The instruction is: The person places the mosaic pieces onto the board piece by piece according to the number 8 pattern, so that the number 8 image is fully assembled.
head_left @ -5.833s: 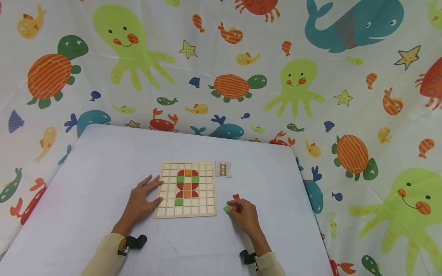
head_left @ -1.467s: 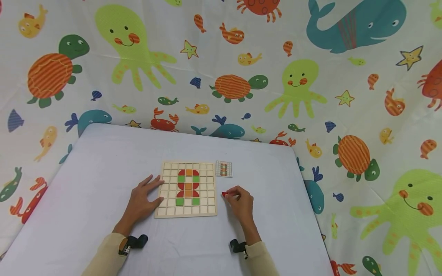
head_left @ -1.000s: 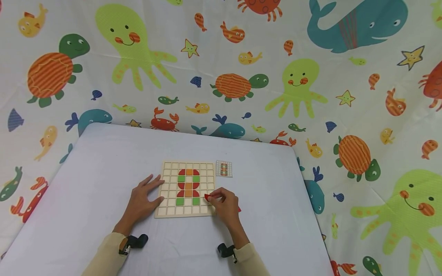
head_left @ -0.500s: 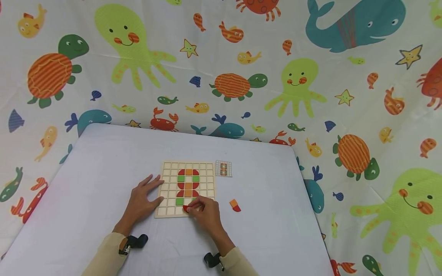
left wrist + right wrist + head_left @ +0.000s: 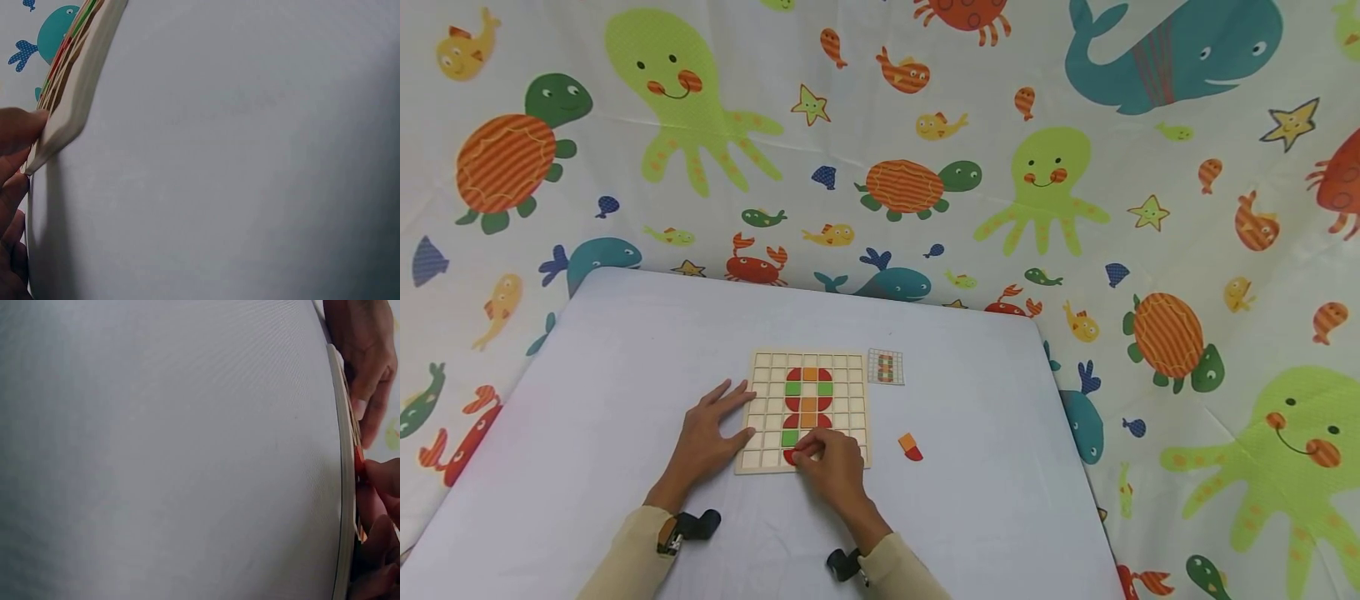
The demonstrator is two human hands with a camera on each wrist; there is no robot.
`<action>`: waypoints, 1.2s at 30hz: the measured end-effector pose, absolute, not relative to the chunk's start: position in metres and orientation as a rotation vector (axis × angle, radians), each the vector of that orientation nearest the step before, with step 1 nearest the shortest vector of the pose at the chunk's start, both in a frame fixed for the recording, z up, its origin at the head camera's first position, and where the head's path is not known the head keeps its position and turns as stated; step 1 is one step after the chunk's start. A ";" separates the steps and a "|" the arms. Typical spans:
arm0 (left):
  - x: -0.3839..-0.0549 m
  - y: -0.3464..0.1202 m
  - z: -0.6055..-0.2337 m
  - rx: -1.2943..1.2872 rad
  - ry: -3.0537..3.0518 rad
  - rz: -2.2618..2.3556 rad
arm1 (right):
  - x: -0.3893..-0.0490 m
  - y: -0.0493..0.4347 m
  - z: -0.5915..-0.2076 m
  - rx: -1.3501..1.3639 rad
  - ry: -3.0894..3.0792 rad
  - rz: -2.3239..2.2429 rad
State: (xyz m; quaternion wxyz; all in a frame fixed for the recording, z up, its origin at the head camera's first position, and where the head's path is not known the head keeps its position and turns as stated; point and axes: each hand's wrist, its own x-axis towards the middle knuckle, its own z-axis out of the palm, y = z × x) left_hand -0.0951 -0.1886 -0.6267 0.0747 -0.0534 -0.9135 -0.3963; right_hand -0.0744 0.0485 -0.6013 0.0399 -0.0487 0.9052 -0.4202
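A wooden grid board (image 5: 847,392) lies on the table, bearing red, green and orange tiles in its middle columns. My left hand (image 5: 707,433) rests against the board's left edge, thumb and forefinger spread apart. In the left wrist view, the thumb (image 5: 24,130) lies on the board's edge. My right hand (image 5: 837,467) pinches a red tile with a curved edge (image 5: 788,456) at the bottom row, just below a green tile (image 5: 790,437). The same red tile (image 5: 359,457) shows at the fingertips in the right wrist view. This hand hides part of the board's lower right.
A small pattern card (image 5: 886,367) lies beside the board's upper right corner. Right of the board, an orange square tile (image 5: 907,441) and a red curved tile (image 5: 913,454) lie together on the white tablecloth (image 5: 985,392). A printed sea-animal curtain (image 5: 842,275) hangs behind the table.
The right hand has carried a red tile leftward from beside the board to its bottom row. Earlier, a second green tile appeared on the board's lower right. The left hand has stayed put.
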 end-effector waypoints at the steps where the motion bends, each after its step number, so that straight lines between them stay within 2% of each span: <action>1: -0.095 -0.189 -0.627 -0.160 -2.740 -1.188 | -0.075 0.048 -0.601 -0.147 2.785 -1.275; 14: -0.095 -0.191 -0.627 -0.167 -2.724 -1.175 | -0.074 0.041 -0.600 -0.162 2.831 -1.193; 20: -0.095 -0.189 -0.628 -0.156 -2.742 -1.176 | -0.072 0.048 -0.601 -0.185 2.807 -1.303; 27: -0.095 -0.189 -0.628 -0.146 -2.744 -1.176 | -0.071 0.073 -0.596 -0.112 2.745 -1.508; 36: -0.095 -0.188 -0.628 -0.155 -2.735 -1.178 | -0.076 0.125 -0.590 0.105 2.839 -1.485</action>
